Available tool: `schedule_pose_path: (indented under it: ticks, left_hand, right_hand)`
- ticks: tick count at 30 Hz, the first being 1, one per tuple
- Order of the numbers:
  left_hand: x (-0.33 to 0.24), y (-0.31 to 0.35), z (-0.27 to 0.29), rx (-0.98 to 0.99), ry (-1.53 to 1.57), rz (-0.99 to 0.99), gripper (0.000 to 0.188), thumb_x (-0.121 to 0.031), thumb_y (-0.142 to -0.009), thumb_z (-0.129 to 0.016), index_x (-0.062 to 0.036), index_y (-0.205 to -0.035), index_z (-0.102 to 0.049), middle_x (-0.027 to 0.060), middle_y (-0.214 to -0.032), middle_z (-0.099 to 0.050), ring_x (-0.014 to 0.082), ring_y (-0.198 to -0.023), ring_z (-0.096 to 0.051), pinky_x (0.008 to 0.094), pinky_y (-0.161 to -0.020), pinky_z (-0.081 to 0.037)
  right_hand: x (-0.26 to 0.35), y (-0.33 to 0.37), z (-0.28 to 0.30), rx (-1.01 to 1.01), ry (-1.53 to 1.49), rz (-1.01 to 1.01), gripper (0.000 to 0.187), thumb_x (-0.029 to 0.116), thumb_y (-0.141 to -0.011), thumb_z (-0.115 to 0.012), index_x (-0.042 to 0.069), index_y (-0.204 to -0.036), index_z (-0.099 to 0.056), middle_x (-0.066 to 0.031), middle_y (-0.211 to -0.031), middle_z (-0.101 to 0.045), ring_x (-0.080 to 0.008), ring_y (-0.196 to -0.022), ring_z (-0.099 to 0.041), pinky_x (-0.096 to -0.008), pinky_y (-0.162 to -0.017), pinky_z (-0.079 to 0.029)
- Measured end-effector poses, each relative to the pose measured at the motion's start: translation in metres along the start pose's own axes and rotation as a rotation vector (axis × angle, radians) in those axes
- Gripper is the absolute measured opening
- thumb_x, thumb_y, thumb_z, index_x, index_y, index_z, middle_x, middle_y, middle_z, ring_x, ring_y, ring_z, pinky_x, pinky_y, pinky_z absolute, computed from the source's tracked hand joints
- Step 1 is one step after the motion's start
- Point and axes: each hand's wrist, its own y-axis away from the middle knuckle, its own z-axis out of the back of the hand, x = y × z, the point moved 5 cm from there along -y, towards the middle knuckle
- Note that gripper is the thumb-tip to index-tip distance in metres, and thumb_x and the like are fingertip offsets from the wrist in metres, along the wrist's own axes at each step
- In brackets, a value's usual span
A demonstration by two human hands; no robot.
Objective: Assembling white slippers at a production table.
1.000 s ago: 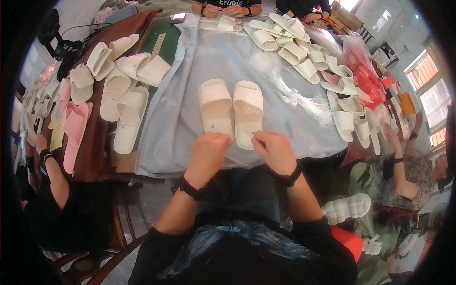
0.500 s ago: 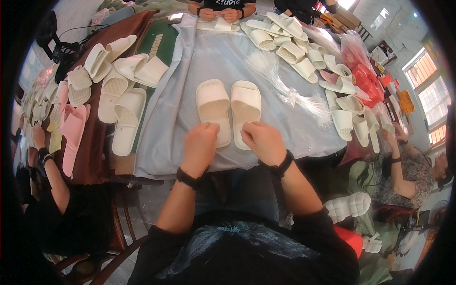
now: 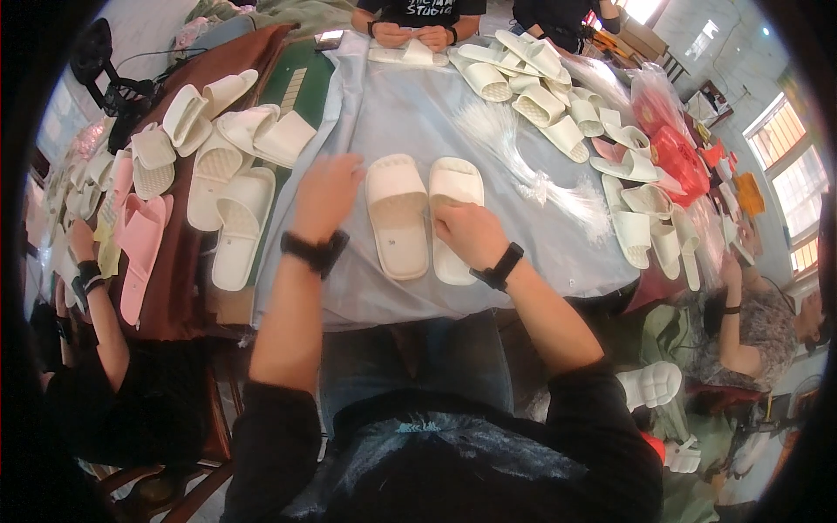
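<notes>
Two off-white slide slippers lie side by side in front of me, toes pointing away: the left slipper (image 3: 398, 192) and the right slipper (image 3: 457, 180). My left hand (image 3: 327, 199) is raised over the cloth just left of the left slipper, apart from it. Motion smears its fingers, so their grip is unclear. Over the right slipper's footbed, at the near edge of its strap, is my right hand (image 3: 471, 234). Its fingers are curled together, and whatever they may hold is hidden beneath them.
A grey cloth (image 3: 349, 296) covers the table. Clear plastic ties (image 3: 514, 152) lie right of the slippers. White slippers (image 3: 242, 222) and a pink slipper (image 3: 139, 248) are at left. More slippers (image 3: 545, 105) are heaped at far right, near red bags (image 3: 680, 161). Co-workers' hands (image 3: 414, 37) work across the table.
My left hand has left the left slipper and moved up and to the left, uncovering its heel. My right hand has shifted slightly forward and inward over the right slipper.
</notes>
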Motion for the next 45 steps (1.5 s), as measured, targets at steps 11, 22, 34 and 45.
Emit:
schedule_pose_path:
  ticks: [11,22,34,45]
  left_hand:
    - [0.048,-0.078,-0.091,0.409,-0.245,0.151,0.021,-0.021,-0.073,-0.077,-0.0063,-0.086,-0.071,0.0138,-0.088,-0.070,0.0315,-0.087,-0.067,0.0394,-0.075,-0.053]
    - [0.029,-0.097,-0.074,0.270,0.098,-0.076,0.011,-0.008,-0.070,-0.075,0.0005,-0.074,-0.069,0.0151,-0.073,-0.067,0.0251,-0.071,-0.067,0.0355,-0.066,-0.053]
    - [0.020,-0.095,-0.116,0.433,0.835,0.303,0.012,-0.003,-0.069,-0.071,0.0051,-0.078,-0.071,0.0110,-0.071,-0.069,0.0153,-0.063,-0.067,0.0271,-0.059,-0.055]
    - [-0.005,-0.107,-0.117,0.514,0.335,-0.001,0.021,0.001,-0.071,-0.070,0.0041,-0.091,-0.072,0.0146,-0.076,-0.071,0.0165,-0.062,-0.066,0.0295,-0.060,-0.054]
  right_hand:
    - [-0.006,-0.005,-0.020,-0.020,0.058,0.018,0.016,0.019,-0.083,-0.056,0.006,-0.079,-0.064,-0.0153,-0.072,-0.064,-0.0337,-0.073,-0.066,-0.0459,-0.064,-0.053]
    - [-0.010,-0.008,-0.019,-0.007,0.004,0.030,0.014,0.018,-0.086,-0.055,0.006,-0.082,-0.061,-0.0161,-0.078,-0.064,-0.0361,-0.074,-0.063,-0.0470,-0.066,-0.050]
    - [-0.007,-0.004,-0.019,0.028,0.031,0.008,0.015,0.020,-0.085,-0.056,0.007,-0.083,-0.063,-0.0156,-0.075,-0.064,-0.0351,-0.073,-0.064,-0.0467,-0.065,-0.051]
    - [-0.012,-0.010,-0.016,0.019,0.043,0.018,0.015,0.019,-0.086,-0.056,0.006,-0.084,-0.064,-0.0152,-0.076,-0.064,-0.0352,-0.072,-0.064,-0.0464,-0.065,-0.051]
